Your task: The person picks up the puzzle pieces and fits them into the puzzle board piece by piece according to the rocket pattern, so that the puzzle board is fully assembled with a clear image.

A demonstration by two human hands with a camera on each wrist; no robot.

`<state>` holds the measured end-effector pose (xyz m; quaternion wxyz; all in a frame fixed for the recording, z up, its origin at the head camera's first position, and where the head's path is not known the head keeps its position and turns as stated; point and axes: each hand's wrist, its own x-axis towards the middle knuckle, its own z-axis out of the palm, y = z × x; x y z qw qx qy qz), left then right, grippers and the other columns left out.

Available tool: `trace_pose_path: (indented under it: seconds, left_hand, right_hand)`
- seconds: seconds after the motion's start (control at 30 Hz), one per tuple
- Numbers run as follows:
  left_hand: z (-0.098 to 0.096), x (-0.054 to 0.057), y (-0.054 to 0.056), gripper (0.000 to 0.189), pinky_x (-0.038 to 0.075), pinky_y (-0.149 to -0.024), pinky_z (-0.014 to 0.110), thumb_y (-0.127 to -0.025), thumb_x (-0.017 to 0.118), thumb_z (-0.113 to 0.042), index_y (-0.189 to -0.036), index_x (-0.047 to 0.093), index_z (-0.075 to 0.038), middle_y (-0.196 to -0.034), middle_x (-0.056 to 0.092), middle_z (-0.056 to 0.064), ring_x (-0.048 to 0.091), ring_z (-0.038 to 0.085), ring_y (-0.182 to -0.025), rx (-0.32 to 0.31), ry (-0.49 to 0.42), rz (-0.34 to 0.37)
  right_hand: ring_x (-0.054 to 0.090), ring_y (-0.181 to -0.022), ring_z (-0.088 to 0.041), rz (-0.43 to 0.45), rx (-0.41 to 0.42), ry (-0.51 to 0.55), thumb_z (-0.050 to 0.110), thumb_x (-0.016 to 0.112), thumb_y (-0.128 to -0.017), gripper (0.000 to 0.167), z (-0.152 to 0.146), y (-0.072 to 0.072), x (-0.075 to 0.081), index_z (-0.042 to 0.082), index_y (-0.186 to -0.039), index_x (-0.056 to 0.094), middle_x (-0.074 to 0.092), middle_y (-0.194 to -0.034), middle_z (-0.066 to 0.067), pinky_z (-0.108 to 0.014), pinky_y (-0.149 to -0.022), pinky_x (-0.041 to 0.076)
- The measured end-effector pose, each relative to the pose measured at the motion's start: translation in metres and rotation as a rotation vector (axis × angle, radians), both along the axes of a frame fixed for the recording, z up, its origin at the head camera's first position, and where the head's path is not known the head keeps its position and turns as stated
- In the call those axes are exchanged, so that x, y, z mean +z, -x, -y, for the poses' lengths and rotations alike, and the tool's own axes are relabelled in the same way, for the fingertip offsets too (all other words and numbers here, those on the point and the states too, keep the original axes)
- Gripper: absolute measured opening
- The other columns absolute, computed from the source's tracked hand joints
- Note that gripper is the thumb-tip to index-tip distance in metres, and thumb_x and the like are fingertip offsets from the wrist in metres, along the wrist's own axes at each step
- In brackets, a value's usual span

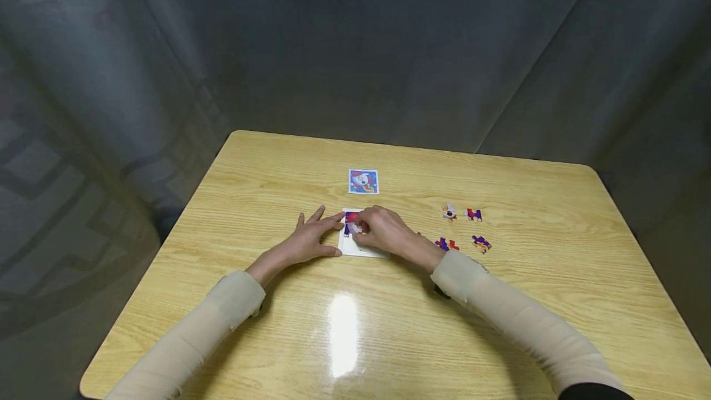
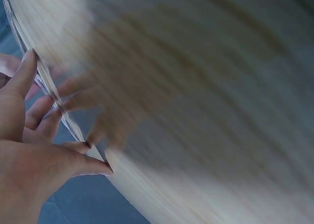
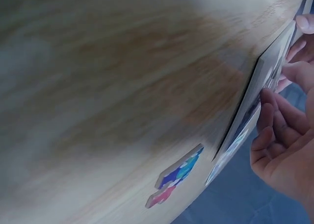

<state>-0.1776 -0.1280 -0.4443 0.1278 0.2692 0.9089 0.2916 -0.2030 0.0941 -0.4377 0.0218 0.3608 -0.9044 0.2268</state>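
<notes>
A white puzzle tray [image 1: 355, 248] lies flat on the table between both hands. Red and purple pieces [image 1: 352, 217] fill its upper left part, while its lower part is bare white. My left hand [image 1: 307, 238] has its fingers spread, with fingertips and thumb along the tray's left edge. Over the tray, my right hand [image 1: 383, 229] has curled fingers and pinches a pale puzzle piece [image 1: 357, 228] down at the tray. The fingers mostly hide that piece. From the right wrist view, thumb and fingertips meet right at the tray's surface [image 3: 255, 94].
Beyond the tray lies a square picture card [image 1: 363, 182] with a cartoon figure. Loose puzzle pieces sit on the right: a white one [image 1: 449, 212], a red-purple one [image 1: 473, 214], more by the right forearm [image 1: 447, 244] and a purple-orange one [image 1: 481, 243]. A grey curtain [image 1: 355, 48] hangs behind.
</notes>
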Motion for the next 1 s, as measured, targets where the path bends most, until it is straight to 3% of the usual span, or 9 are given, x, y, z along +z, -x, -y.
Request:
trace_pose_path:
  seconds: [0.27,0.53,0.77,1.0]
  left_hand:
    - [-0.0007,-0.0008,-0.0004,0.081,-0.002,-0.104,0.074,-0.083,0.075,-0.033,-0.149,0.035,-0.009,-0.141,0.052,0.006,0.008,0.043,-0.144,0.006,0.016,-0.014]
    - [-0.0005,0.0008,-0.0003,0.08,-0.003,-0.104,0.075,-0.083,0.074,-0.033,-0.149,0.036,-0.009,-0.145,0.046,0.008,0.007,0.043,-0.144,0.001,0.011,-0.008]
    - [-0.0013,0.0017,0.001,0.071,-0.004,-0.103,0.075,-0.084,0.074,-0.033,-0.144,0.044,-0.008,-0.15,0.039,0.009,0.005,0.043,-0.144,-0.014,0.006,-0.001]
    - [-0.0008,-0.0009,0.0001,0.064,-0.003,-0.103,0.075,-0.084,0.073,-0.035,-0.138,0.051,-0.008,-0.154,0.033,0.006,0.006,0.043,-0.144,-0.006,0.019,-0.011]
  right_hand:
    - [0.051,-0.067,-0.01,0.019,0.004,-0.035,0.019,0.073,-0.083,0.017,0.0022,-0.0006,0.0032,0.006,-0.092,0.071,0.061,-0.073,0.002,-0.023,-0.057,0.046]
    - [0.058,-0.073,-0.014,-0.049,0.02,-0.081,0.019,0.072,-0.083,0.02,0.0009,-0.0017,0.0013,0.006,-0.098,0.073,0.066,-0.084,-0.002,-0.027,-0.061,0.05]
    - [0.061,-0.076,-0.018,-0.091,0.026,-0.058,0.019,0.072,-0.085,0.016,0.0007,-0.004,-0.002,0.005,-0.094,0.073,0.066,-0.087,-0.005,-0.032,-0.065,0.053]
    - [0.063,-0.078,-0.019,-0.081,0.01,-0.088,0.023,0.072,-0.088,0.02,0.0005,-0.0062,-0.0016,0.007,-0.099,0.074,0.068,-0.091,-0.007,-0.034,-0.068,0.054]
